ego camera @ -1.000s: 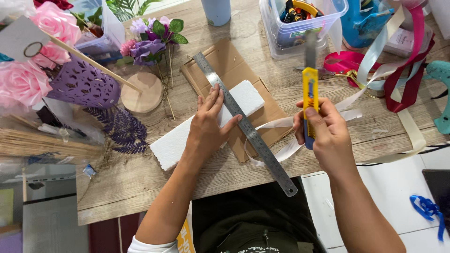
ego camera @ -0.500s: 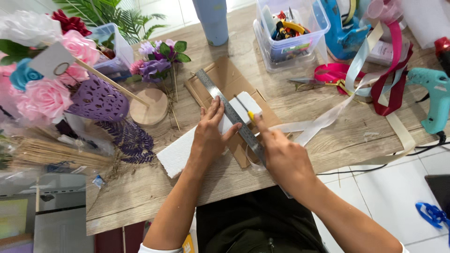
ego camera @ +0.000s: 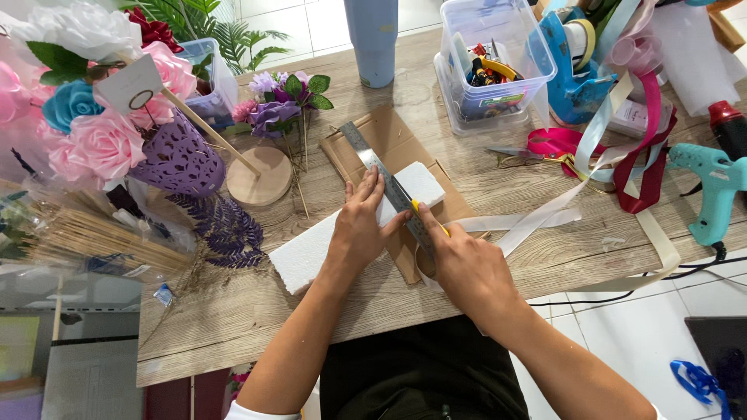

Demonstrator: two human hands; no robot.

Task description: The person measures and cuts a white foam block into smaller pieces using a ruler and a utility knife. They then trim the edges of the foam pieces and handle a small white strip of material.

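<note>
A white foam block (ego camera: 311, 250) lies on a brown cardboard sheet (ego camera: 389, 140) on the wooden table (ego camera: 233, 319). A metal ruler (ego camera: 366, 155) runs diagonally across the foam. My left hand (ego camera: 364, 222) presses flat on the ruler and foam. My right hand (ego camera: 463, 268) grips a yellow utility knife (ego camera: 420, 208), its tip against the ruler's right edge on the foam. Cream ribbon (ego camera: 537, 222) trails out from under my right hand.
Left: pink and blue paper flowers (ego camera: 93, 140), a purple lace cone (ego camera: 179, 159), a round wooden base (ego camera: 257, 175), dried stems. Back: a blue tumbler (ego camera: 373, 39), a clear tool box (ego camera: 494, 62), purple flowers (ego camera: 280, 105). Right: ribbons (ego camera: 638, 148), a teal glue gun (ego camera: 712, 190).
My right hand brought the yellow knife down from above the table to the ruler's edge on the foam. My left hand kept pressing the ruler.
</note>
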